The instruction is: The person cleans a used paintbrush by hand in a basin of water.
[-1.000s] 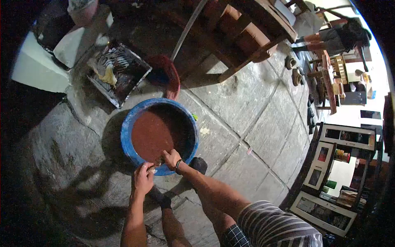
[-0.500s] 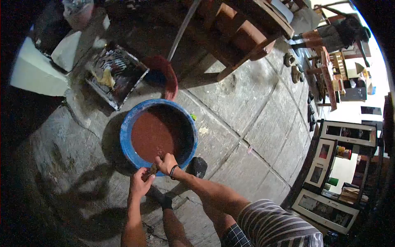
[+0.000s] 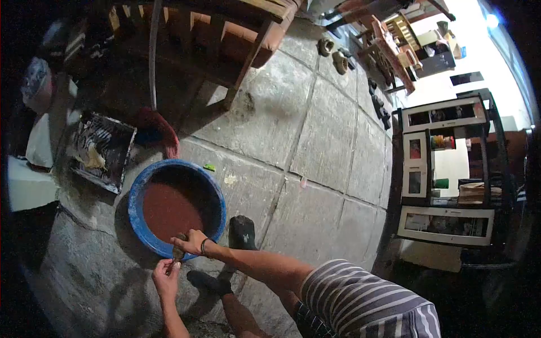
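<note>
A round blue tub (image 3: 134, 205) stands on the floor before me, with reddish-brown contents (image 3: 169, 205) whose texture I cannot make out. Over its near rim, my right hand (image 3: 194, 242) has its fingers closed around a small dark brown object (image 3: 178, 252), too blurred to identify. The lower end of that object meets the fingertips of my left hand (image 3: 165, 277), which are pinched together just outside the rim. A dark band circles my right wrist.
Left of the tub lies a grimy metal tray (image 3: 101, 152) with a pale yellowish scrap on it. A red broom head (image 3: 163, 135) touches the floor behind the tub, below a wooden bench (image 3: 225, 62). Shoes (image 3: 340, 62) and a white-framed cabinet (image 3: 445, 225) are to the right.
My view has swung right, so the tub and tray appear farther left. The brown object shows more clearly between my hands, which remain at the near rim.
</note>
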`<state>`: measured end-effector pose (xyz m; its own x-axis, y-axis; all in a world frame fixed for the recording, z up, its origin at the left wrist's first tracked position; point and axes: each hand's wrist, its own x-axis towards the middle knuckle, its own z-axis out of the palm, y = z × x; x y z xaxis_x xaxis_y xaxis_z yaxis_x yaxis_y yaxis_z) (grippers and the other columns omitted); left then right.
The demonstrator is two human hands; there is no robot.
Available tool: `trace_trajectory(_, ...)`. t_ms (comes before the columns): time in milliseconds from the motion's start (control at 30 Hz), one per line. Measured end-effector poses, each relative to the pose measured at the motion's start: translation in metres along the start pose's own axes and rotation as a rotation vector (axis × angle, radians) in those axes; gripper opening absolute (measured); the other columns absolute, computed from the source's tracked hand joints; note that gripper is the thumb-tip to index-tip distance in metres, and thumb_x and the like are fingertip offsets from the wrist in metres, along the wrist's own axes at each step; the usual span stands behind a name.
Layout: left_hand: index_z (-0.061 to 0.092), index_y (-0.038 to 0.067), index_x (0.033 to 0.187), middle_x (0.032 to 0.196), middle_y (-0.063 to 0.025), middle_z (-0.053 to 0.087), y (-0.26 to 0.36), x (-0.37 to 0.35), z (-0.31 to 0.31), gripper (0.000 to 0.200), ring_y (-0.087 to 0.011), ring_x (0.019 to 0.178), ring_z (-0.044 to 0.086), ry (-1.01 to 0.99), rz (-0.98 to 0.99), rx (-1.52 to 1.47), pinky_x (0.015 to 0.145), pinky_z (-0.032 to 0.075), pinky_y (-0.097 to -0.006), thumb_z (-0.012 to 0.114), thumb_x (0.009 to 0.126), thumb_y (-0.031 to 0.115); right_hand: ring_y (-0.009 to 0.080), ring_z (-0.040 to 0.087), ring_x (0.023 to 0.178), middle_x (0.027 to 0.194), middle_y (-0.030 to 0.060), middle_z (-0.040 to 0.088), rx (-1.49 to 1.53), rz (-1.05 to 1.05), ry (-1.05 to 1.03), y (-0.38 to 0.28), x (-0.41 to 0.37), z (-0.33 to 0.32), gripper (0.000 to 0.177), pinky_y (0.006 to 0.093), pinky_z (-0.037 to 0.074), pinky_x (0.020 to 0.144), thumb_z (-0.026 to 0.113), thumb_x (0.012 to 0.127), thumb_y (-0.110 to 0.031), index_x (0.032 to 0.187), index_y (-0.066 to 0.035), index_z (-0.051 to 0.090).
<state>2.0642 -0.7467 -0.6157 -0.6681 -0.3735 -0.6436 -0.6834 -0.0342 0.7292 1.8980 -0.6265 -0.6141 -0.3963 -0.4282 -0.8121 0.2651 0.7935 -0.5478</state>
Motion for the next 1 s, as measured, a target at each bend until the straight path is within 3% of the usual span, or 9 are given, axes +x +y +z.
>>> trace_trajectory(167, 0.056, -0.003, 0.095, 0.082, -0.0083, 0.06, 0.028, 0.0, 0.004, 0.02, -0.0143, 0.072, 0.057, -0.006, 0.017, 0.034, 0.066, 0.046, -0.028, 0.061, 0.076, -0.001, 0.04, 0.061, 0.088, 0.09, 0.0298, 0.061, 0.057, 0.103, 0.008, -0.004, 0.0, -0.007, 0.086, 0.0425, 0.048, 0.078, 0.054, 0.067, -0.071, 0.088, 0.012, 0.062)
trace_trajectory(367, 0.055, -0.002, 0.091, 0.081, -0.0084, 0.057, 0.02, 0.017, 0.01, 0.019, -0.016, 0.07, 0.056, -0.041, 0.113, 0.223, 0.062, 0.045, -0.0289, 0.065, 0.075, 0.002, 0.0346, 0.064, 0.079, 0.08, 0.0255, 0.063, -0.075, 0.03, 0.121, 0.012, 0.035, 0.0, 0.079, 0.0392, 0.05, 0.069, 0.056, 0.068, -0.069, 0.081, 0.008, 0.064)
trace_trajectory(467, 0.055, -0.001, 0.088, 0.081, -0.0097, 0.057, 0.041, 0.026, 0.012, 0.02, -0.0202, 0.07, 0.056, -0.03, 0.19, 0.301, 0.063, 0.045, -0.0321, 0.067, 0.071, 0.001, 0.0337, 0.064, 0.078, 0.08, 0.0208, 0.065, -0.079, -0.262, 0.241, 0.016, 0.04, 0.006, 0.07, 0.0383, 0.05, 0.071, 0.054, 0.071, -0.066, 0.084, 0.002, 0.066)
trace_trajectory(500, 0.056, -0.001, 0.087, 0.081, -0.0104, 0.057, 0.046, 0.028, 0.012, 0.021, -0.0218, 0.071, 0.056, -0.023, 0.223, 0.328, 0.063, 0.044, -0.0333, 0.067, 0.07, 0.0, 0.0308, 0.064, 0.079, 0.08, 0.0176, 0.066, -0.126, -0.218, -0.021, 0.016, 0.049, -0.002, 0.061, 0.0387, 0.05, 0.073, 0.054, 0.074, -0.062, 0.087, -0.004, 0.067)
trace_trajectory(633, 0.056, -0.001, 0.085, 0.084, -0.0122, 0.059, 0.032, 0.047, 0.004, 0.021, -0.0245, 0.074, 0.058, -0.042, 0.22, 0.386, 0.064, 0.045, -0.0348, 0.067, 0.068, 0.0, 0.0236, 0.064, 0.08, 0.083, 0.013, 0.067, -0.255, 0.06, -0.433, 0.025, 0.072, -0.012, 0.044, 0.0373, 0.05, 0.072, 0.058, 0.076, -0.049, 0.092, -0.009, 0.065)
trace_trajectory(700, 0.057, -0.001, 0.087, 0.084, -0.0128, 0.06, 0.033, 0.052, -0.001, 0.021, -0.0249, 0.075, 0.058, -0.093, 0.119, 0.407, 0.065, 0.045, -0.0342, 0.067, 0.069, 0.0, 0.0224, 0.064, 0.078, 0.081, 0.0084, 0.067, -0.768, -0.475, -0.574, 0.049, 0.113, 0.007, 0.034, 0.0368, 0.05, 0.072, 0.063, 0.072, -0.042, 0.086, -0.011, 0.067)
trace_trajectory(767, 0.057, 0.0, 0.088, 0.084, -0.0135, 0.06, 0.028, 0.055, -0.003, 0.021, -0.0253, 0.076, 0.059, -0.124, 0.069, 0.401, 0.066, 0.045, -0.0342, 0.067, 0.069, 0.001, 0.0228, 0.063, 0.073, 0.075, 0.0061, 0.066, -0.912, -0.972, -0.519, 0.07, 0.122, 0.016, 0.023, 0.0349, 0.049, 0.065, 0.066, 0.068, -0.032, 0.08, -0.013, 0.068)
trace_trajectory(867, 0.059, 0.0, 0.091, 0.084, -0.0146, 0.061, 0.025, 0.057, 0.001, 0.022, -0.0257, 0.079, 0.059, -0.132, 0.057, 0.399, 0.067, 0.046, -0.0352, 0.068, 0.071, 0.003, 0.0236, 0.062, 0.069, 0.072, 0.0097, 0.064, -0.505, -0.552, -0.412, 0.081, 0.116, 0.017, 0.019, 0.0352, 0.048, 0.061, 0.062, 0.071, -0.03, 0.079, -0.014, 0.067)
trace_trajectory(1000, 0.059, 0.0, 0.093, 0.085, -0.0151, 0.062, 0.016, 0.062, 0.008, 0.024, -0.026, 0.08, 0.06, -0.11, 0.028, 0.46, 0.07, 0.046, -0.0372, 0.068, 0.072, 0.006, 0.0236, 0.062, 0.068, 0.074, 0.0119, 0.064, -0.841, -0.52, -0.375, 0.085, 0.123, 0.03, 0.023, 0.0367, 0.047, 0.06, 0.059, 0.075, -0.032, 0.083, -0.012, 0.067)
